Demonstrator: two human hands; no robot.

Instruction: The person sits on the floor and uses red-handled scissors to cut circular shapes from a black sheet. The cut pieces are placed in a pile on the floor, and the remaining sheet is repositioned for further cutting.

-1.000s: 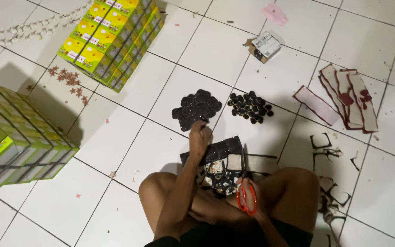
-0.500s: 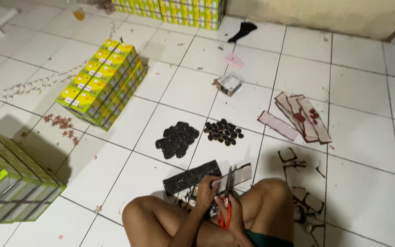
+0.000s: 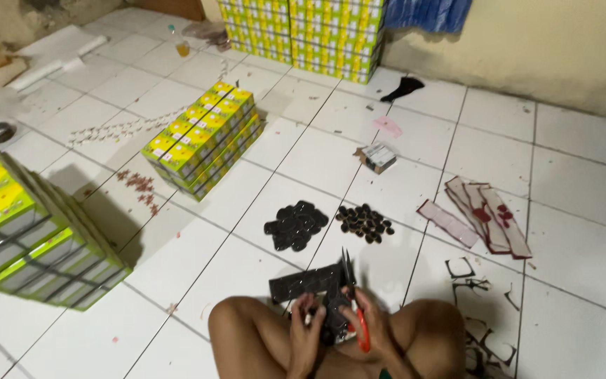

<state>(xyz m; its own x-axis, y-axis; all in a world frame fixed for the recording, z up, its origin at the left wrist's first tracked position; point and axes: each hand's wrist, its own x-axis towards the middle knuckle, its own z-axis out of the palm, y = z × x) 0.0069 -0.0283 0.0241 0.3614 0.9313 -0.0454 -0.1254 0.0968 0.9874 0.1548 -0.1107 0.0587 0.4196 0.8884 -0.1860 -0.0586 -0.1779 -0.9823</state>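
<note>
I sit cross-legged on a white tiled floor. My left hand (image 3: pixel 306 330) grips a long black strip (image 3: pixel 306 282) of sheet material that sticks out to the left over my knee. My right hand (image 3: pixel 379 328) holds red-handled scissors (image 3: pixel 356 303) with their blades pointing up against the strip. In front of my knees lie two heaps of small dark cut-out pieces, a black one (image 3: pixel 295 224) and a browner one (image 3: pixel 364 222).
Yellow-green boxes stand in stacks at the left (image 3: pixel 22 238), mid-floor (image 3: pixel 203 137) and against the far wall (image 3: pixel 303 31). Pink and maroon strips (image 3: pixel 484 214) and dark offcuts (image 3: pixel 482 302) lie at the right. A small carton (image 3: pixel 379 158) sits beyond the heaps.
The camera has tilted up, showing more of the far floor and wall. My left hand has drawn back from near the black heap to the strip at my lap, and the scissors meet it.
</note>
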